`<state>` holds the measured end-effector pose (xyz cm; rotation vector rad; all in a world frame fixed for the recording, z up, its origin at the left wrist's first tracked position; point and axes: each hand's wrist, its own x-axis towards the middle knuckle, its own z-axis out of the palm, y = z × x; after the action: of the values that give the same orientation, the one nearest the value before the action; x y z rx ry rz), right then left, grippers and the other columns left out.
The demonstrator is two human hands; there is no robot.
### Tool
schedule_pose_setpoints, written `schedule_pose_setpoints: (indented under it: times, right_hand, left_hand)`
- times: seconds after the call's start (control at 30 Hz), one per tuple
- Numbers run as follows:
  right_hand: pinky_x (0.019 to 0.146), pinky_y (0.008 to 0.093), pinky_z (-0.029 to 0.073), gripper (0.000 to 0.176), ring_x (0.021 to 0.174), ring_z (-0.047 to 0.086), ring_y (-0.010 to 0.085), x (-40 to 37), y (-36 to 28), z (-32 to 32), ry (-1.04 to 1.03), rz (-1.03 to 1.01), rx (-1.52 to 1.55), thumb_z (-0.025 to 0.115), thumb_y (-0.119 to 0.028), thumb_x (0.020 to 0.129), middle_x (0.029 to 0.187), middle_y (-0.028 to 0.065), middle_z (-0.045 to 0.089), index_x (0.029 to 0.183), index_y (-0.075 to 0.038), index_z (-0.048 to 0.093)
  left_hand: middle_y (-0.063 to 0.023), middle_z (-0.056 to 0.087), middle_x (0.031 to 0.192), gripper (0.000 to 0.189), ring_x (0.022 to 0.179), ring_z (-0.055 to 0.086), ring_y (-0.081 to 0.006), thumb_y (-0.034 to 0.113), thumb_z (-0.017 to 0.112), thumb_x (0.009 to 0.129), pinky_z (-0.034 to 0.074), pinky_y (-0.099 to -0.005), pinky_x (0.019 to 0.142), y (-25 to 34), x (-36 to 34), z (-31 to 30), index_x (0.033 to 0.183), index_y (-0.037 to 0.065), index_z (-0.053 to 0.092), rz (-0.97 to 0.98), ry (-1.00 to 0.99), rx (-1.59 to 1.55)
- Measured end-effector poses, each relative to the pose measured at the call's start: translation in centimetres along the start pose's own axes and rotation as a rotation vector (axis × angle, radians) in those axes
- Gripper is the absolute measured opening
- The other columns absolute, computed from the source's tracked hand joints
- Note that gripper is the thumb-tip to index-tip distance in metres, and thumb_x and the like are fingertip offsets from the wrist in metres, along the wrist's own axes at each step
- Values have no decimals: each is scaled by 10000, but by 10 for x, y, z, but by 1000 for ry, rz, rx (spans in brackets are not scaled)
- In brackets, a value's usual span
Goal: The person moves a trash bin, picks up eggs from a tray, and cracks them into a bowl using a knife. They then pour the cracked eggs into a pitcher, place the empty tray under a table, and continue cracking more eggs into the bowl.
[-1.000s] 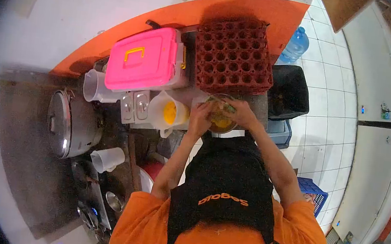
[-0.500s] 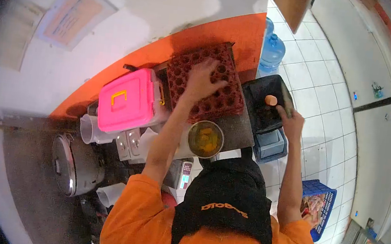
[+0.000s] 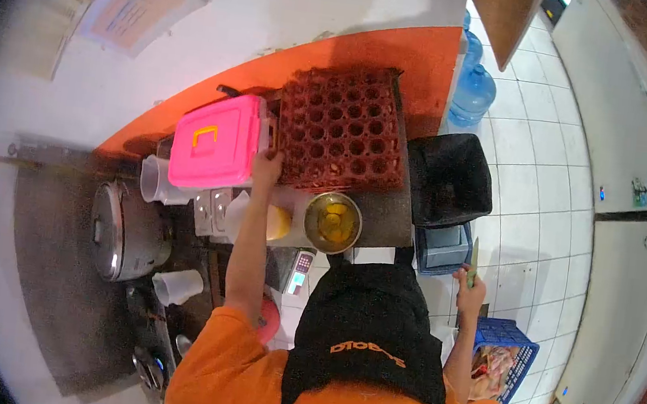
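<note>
My right hand [image 3: 471,297] is closed around the green handle of a knife [image 3: 475,261], its blade pointing away from me beside the black bin. My left hand [image 3: 267,170] is at the gap between the pink-lidded box [image 3: 217,142] and the stacked red egg trays [image 3: 339,132]; its fingertips are partly hidden there, and I cannot tell whether they grip anything. The cups of the top tray show no eggs. A metal bowl [image 3: 350,242] with cracked eggs [image 3: 332,221] stands at the counter's near edge.
A black bin [image 3: 453,181] stands right of the counter, with a grey-blue container [image 3: 444,249] below it. The blue crate [image 3: 506,334] at lower right holds what looks like raw meat. Left are a large pot [image 3: 128,236], a clear jug [image 3: 176,287] and a digital scale [image 3: 300,271].
My left hand has moved from over the egg trays leftward to the pink-lidded box. My right hand has drawn back from the bin with the knife; the eggshell over the bin is out of sight.
</note>
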<state>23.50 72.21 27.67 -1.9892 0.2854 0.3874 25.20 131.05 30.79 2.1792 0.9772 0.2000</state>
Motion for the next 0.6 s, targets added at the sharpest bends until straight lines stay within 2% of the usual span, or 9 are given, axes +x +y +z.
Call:
schedule_pose_setpoints:
  times: [0.07,0.1,0.17,0.23,0.37,0.43,0.5,0.57,0.6]
  right_hand:
    - [752,286,493,334,791,651,135,3,-3,1,-49,-35,11,629,-270,938,821,106,717,1089,25,672]
    - [756,288,496,334,795,655,141,1,-4,1,-77,-66,20,627,-265,942,826,105,717,1095,29,668]
    - [759,292,498,340,796,658,145,0,-6,-1,-91,-65,-46,628,-257,942,836,108,716,1107,39,660]
    - [771,293,491,343,798,643,127,-5,-2,-1,-3,-43,17,632,-272,942,811,92,717,1095,32,673]
    - [772,304,497,366,815,678,164,-36,27,3,103,77,62,617,-293,944,844,119,726,1129,20,660]
    - [766,303,492,376,795,676,168,-61,41,10,166,30,60,618,-311,943,836,115,726,1125,14,664]
    - [760,298,485,383,768,669,167,-91,50,20,212,42,68,616,-331,942,837,112,727,1117,5,671]
    - [755,293,480,398,765,665,165,-127,51,33,271,79,56,599,-342,952,843,113,728,1109,16,669]
    - [791,296,472,404,810,653,154,-146,52,43,306,174,130,592,-363,952,821,98,731,1090,5,683]
  left_hand:
    - [-119,669,1042,319,960,637,-222,161,580,937,515,-350,841,86,-34,-32,1172,-54,599,-141,41,-245]
    - [-119,669,1042,319,960,637,-222,161,580,937,515,-350,841,89,-33,-37,1172,-54,599,-149,41,-228]
    - [-100,683,989,294,846,649,-172,91,573,918,533,-292,726,90,-29,-48,1151,-77,636,-105,-113,-646]
    - [-93,680,965,276,838,647,-169,100,554,935,534,-293,725,102,-35,-63,1133,-71,643,-141,-128,-615]
    - [-69,672,913,229,782,634,-135,124,565,943,524,-258,667,116,-73,-85,1084,-38,644,-53,-47,-840]
    - [-42,652,875,217,705,606,-108,132,575,943,488,-238,577,129,-119,-102,1086,-18,641,-53,-8,-735]
    - [-24,634,854,241,658,572,-82,129,586,935,447,-228,522,102,-149,-111,1139,9,632,33,-54,-671]
    - [5,611,833,283,630,540,-65,114,587,925,427,-226,511,109,-203,-117,1197,40,618,36,-75,-471]
    - [11,609,837,297,638,539,-60,101,576,924,427,-225,514,92,-223,-112,1213,40,609,39,-148,-515]
